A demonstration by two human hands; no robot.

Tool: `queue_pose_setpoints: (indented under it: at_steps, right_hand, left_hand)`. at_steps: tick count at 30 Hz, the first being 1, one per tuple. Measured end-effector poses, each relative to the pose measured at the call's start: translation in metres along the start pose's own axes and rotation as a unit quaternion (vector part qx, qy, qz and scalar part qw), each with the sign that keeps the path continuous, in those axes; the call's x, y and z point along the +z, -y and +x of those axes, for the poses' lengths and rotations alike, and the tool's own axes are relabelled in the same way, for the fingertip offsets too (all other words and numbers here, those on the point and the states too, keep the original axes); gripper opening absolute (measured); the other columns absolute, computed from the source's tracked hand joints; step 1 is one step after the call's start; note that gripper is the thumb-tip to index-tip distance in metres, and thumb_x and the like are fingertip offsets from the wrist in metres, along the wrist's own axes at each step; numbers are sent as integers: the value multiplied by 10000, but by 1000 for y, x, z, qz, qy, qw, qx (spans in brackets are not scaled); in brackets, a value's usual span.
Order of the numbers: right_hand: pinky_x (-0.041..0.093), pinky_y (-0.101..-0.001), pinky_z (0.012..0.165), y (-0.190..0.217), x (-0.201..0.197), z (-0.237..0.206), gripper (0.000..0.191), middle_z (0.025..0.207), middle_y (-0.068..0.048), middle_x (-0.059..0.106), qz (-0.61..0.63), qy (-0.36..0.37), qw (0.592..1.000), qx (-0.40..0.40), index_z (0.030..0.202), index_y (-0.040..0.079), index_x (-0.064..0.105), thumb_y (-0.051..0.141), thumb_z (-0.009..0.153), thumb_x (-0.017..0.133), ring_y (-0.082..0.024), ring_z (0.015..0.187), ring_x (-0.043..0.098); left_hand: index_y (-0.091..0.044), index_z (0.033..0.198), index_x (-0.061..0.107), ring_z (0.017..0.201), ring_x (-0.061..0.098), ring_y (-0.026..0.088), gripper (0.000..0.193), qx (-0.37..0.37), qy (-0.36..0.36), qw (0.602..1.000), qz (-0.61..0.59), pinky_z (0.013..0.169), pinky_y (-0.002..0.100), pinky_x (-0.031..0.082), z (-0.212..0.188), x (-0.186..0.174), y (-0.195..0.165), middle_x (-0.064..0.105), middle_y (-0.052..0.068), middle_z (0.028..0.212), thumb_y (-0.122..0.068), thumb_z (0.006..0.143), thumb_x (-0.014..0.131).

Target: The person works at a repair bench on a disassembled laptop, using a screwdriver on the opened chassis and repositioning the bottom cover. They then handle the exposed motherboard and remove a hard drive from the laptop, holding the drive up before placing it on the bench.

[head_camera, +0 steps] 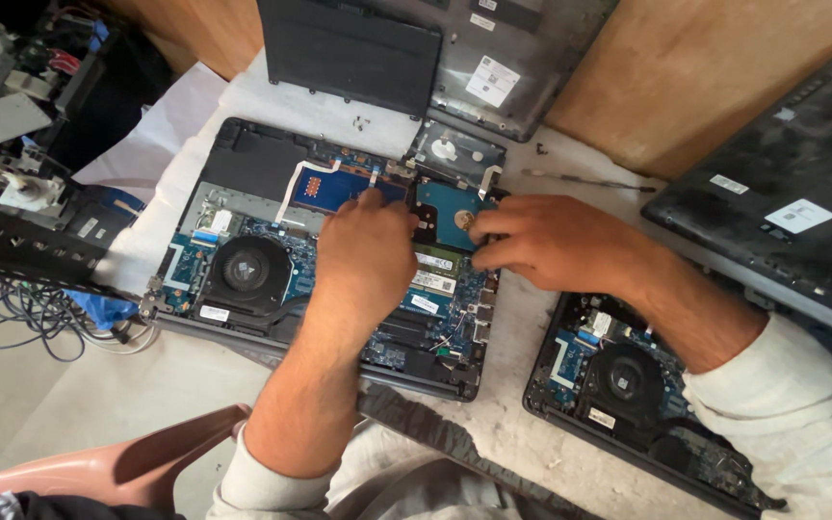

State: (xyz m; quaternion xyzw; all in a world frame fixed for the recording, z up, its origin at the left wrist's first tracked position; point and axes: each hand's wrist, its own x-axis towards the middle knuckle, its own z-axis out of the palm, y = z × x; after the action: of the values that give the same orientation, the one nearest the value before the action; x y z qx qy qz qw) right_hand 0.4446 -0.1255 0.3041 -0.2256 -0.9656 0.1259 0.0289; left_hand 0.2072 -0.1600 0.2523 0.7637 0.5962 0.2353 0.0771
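Item: opened laptop, bottom cover off, lying on the counter with fan, boards and drive bay exposed.
Hard drive: blue-faced hard drive sits in its bay at the laptop's 2 o'clock corner, between the two hands.
Left hand: the left hand lies palm down over the board, fingers stretched toward 12 o'clock and touching the blue board beside the drive; gripping nothing.
Right hand: the right hand comes in from 3 o'clock, fingers curled at the drive's right edge; whether they pinch the drive or only press on it cannot be told.
Nearby: cooling fan at 9 o'clock of the left hand; white ribbon cable at 11 o'clock; memory modules directly under the palm; loose screw and thin metal tool on the counter at 12 o'clock of the right hand; second opened laptop at 5 o'clock.
Risk, connector: lifting the drive at an angle would likely strain its connector.
Risk, board: the resting palm could press on the memory modules or pass static to bare circuitry.
Risk, cable: a slipping fingertip might crease the ribbon cable.
Risk, small parts: a sleeve sweep could scatter the loose screw.
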Motion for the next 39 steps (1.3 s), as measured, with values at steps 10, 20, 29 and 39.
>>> queue_pose_setpoints:
  at_steps: [10,20,29,39]
  right_hand:
    - [551,-389,849,-9,4,-14,266,1108,-73,665,59,-162,972,161,1149,83,707,-14,907,652,-279,1005,680]
    - [569,-372,857,2,26,-19,399,1288,-153,641,80,-233,954,174,1320,73,659,101,930,736,-311,1023,700]
    - [554,-369,769,-4,27,-18,305,1096,-113,742,78,-220,957,170,1187,80,746,98,883,757,-283,908,718]
    - [555,-370,798,-2,42,-22,234,1051,-109,751,49,-266,953,139,1126,85,773,114,894,777,-293,920,719]
  left_hand:
    - [-70,923,748,931,650,386,143,10,-13,1000,21,752,516,531,-4,5,-17,649,156,1019,-120,843,641]
    - [29,969,689,981,621,419,261,-31,-9,998,52,771,531,516,-3,25,-26,587,237,1124,-117,756,649]
    - [-2,1008,714,934,663,323,287,-74,-86,974,198,761,483,500,-15,32,-43,659,161,1085,-189,803,642]
    - [30,1145,664,957,692,318,378,-144,-18,977,153,782,500,502,-10,44,-32,686,184,1099,-216,866,592]
